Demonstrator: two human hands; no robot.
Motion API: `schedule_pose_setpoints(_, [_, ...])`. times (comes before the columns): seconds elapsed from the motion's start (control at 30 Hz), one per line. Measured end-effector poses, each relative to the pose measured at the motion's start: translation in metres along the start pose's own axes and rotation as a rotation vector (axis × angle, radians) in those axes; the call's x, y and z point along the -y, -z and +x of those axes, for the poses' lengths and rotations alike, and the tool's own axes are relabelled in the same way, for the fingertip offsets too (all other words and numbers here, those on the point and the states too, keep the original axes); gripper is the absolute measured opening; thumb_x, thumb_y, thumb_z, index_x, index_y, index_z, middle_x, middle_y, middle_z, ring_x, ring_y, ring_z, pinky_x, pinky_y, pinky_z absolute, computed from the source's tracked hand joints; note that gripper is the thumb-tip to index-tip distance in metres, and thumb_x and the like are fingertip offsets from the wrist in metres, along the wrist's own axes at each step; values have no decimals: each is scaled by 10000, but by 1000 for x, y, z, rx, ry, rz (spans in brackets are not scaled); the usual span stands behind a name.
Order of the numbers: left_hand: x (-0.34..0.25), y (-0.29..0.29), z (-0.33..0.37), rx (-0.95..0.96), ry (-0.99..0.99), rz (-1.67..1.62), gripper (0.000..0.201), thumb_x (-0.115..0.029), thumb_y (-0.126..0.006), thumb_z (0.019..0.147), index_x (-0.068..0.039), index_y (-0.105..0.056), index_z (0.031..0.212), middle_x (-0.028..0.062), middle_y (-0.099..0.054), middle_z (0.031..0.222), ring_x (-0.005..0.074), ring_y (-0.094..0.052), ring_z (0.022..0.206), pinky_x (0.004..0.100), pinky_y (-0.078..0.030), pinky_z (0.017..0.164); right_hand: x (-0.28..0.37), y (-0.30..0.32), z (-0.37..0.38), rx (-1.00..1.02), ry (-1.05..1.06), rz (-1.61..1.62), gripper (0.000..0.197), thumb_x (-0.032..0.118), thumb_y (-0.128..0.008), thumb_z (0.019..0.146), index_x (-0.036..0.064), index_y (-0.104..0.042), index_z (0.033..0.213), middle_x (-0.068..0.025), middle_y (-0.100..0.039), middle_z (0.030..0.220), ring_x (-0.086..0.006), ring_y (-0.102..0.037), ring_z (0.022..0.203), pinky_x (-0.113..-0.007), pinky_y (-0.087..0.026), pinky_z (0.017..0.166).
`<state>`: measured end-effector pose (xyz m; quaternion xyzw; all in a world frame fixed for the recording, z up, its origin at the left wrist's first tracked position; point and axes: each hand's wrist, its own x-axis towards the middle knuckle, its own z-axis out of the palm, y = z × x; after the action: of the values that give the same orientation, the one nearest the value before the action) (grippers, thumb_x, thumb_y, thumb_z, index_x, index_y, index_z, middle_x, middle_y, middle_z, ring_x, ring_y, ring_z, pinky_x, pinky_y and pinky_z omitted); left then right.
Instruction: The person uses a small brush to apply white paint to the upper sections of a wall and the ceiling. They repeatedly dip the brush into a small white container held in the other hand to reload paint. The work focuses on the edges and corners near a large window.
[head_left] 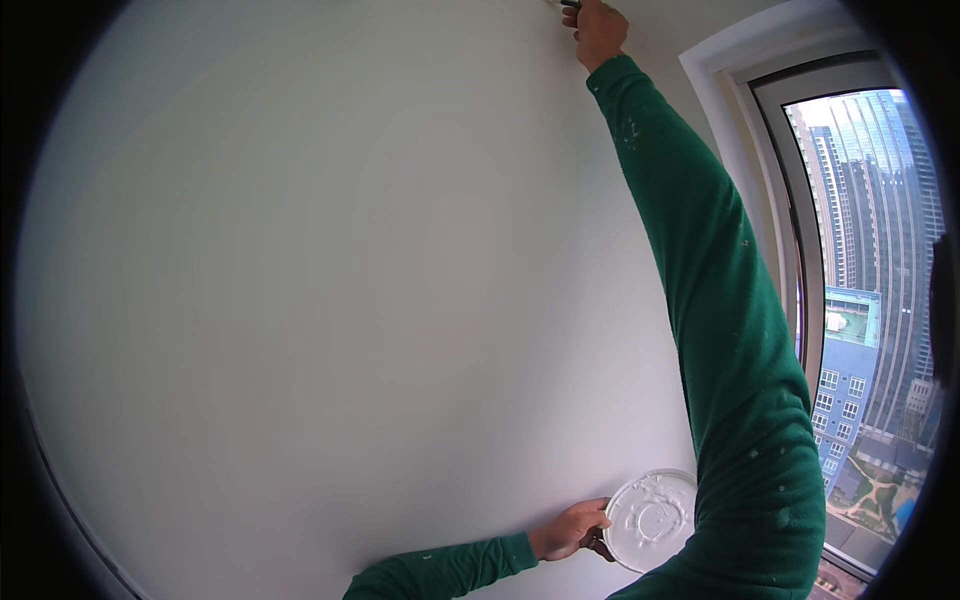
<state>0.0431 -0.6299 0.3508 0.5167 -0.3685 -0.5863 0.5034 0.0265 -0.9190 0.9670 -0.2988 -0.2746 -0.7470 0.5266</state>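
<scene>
My left hand is closed on the left edge of a round white plastic lid, thumb on top and fingers underneath. Wet-looking white paint or filler is smeared over the lid's face. My right sleeve covers part of the lid's right side. High up, with the arm stretched out, my right hand grips a dark-handled tool against or close to the wall. The upper frame edge cuts off most of that tool, so its kind is hidden. White specks dot both green sleeves.
A broad pale wall fills the view in front of me. To the right, a grey-framed window sits in a white recess, with tall buildings outside. A dark line runs along the wall's lower left edge.
</scene>
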Motion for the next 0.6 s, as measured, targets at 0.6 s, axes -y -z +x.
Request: schedule_pose_setpoints(0.6, [-3,0,-1,15,-5,4,506,-111,-412,981,1,-410,1474,153,-624,1277,263,-679,1060,424,-592,884,29,-25,-33,89,-147,-15,260,170,-539,975,-52,-670,942,-126,-684,842,-191,-588,693,-359,-451,605])
